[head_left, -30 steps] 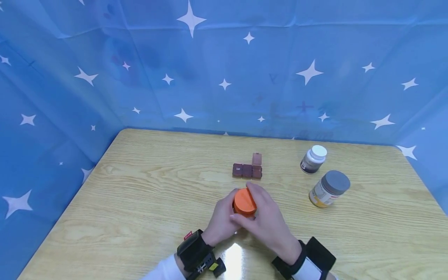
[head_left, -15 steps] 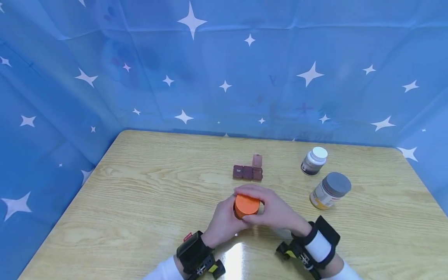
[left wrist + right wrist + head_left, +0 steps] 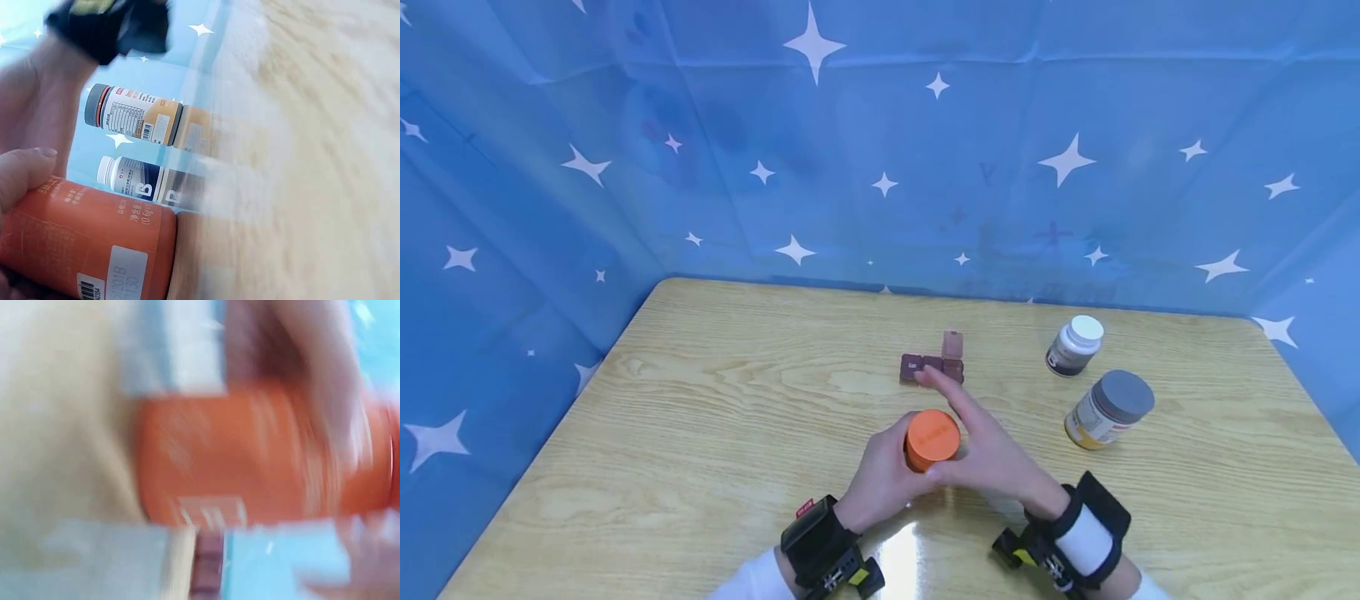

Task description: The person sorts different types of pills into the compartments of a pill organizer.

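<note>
An orange bottle (image 3: 933,435) with an orange lid stands upright near the middle of the table. My left hand (image 3: 880,473) grips its body from the left. On the other side, my right hand (image 3: 996,457) is spread around the lid; its index finger reaches out past the lid and its thumb lies close to the near side. Whether that thumb touches the lid, I cannot tell. Printed text and a white label show on the orange bottle (image 3: 94,231) in the left wrist view. The right wrist view is blurred, with the orange bottle (image 3: 219,459) across it.
Behind the bottle lies a small dark-red pill box (image 3: 931,367), one compartment lid flipped up. To the right stand a white-capped bottle (image 3: 1075,345) and a grey-lidded jar (image 3: 1108,409). A blue star-patterned curtain (image 3: 880,150) borders the wooden table (image 3: 737,400) behind.
My right hand turned at the lid, then its fingers spread apart, the index finger now reaching toward the pill box. My left hand kept its grip on the bottle, which barely moved.
</note>
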`<state>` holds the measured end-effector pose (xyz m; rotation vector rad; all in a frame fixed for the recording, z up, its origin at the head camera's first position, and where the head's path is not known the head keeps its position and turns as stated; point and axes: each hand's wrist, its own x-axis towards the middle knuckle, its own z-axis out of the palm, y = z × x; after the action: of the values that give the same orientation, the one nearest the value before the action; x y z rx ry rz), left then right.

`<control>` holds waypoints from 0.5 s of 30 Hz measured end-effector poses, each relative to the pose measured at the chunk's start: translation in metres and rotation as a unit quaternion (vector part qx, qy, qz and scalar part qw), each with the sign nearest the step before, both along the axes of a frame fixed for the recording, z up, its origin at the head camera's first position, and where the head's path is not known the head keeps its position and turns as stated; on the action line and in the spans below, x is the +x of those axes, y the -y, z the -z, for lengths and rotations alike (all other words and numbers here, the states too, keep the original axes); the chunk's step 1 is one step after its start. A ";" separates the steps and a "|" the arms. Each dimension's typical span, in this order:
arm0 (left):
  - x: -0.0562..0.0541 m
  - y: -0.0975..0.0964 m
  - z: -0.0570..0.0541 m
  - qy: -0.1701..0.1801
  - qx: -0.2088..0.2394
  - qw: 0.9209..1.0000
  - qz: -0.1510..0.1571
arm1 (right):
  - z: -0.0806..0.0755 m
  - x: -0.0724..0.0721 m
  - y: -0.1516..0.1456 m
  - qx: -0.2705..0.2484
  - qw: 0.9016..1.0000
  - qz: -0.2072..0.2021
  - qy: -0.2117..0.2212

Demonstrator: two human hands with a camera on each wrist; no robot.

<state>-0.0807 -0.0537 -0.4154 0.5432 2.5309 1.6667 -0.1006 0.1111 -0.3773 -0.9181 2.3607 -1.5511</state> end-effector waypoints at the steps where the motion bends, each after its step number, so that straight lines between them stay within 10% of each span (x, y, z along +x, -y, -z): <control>1: 0.000 0.000 0.000 -0.008 -0.002 1.000 0.000 | 0.001 0.010 0.006 0.016 0.998 0.062 -0.019; 4: 0.001 0.000 0.000 -0.019 -0.006 1.000 -0.002 | 0.005 0.034 0.025 0.057 0.980 0.186 -0.053; 9: 0.002 -0.002 0.000 -0.022 -0.005 1.000 -0.013 | 0.008 0.046 0.042 0.049 0.961 0.259 -0.080; 12: 0.002 -0.003 0.000 -0.025 -0.016 0.999 -0.026 | 0.010 0.041 0.039 0.037 0.959 0.264 -0.095; 15: 0.002 -0.003 0.001 -0.022 -0.022 0.999 -0.029 | 0.009 0.028 0.026 0.023 0.978 0.192 -0.074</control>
<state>-0.0790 -0.0502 -0.4167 0.5143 2.6324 1.6307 -0.0722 0.0855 -0.3862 -0.6103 2.7999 -1.5903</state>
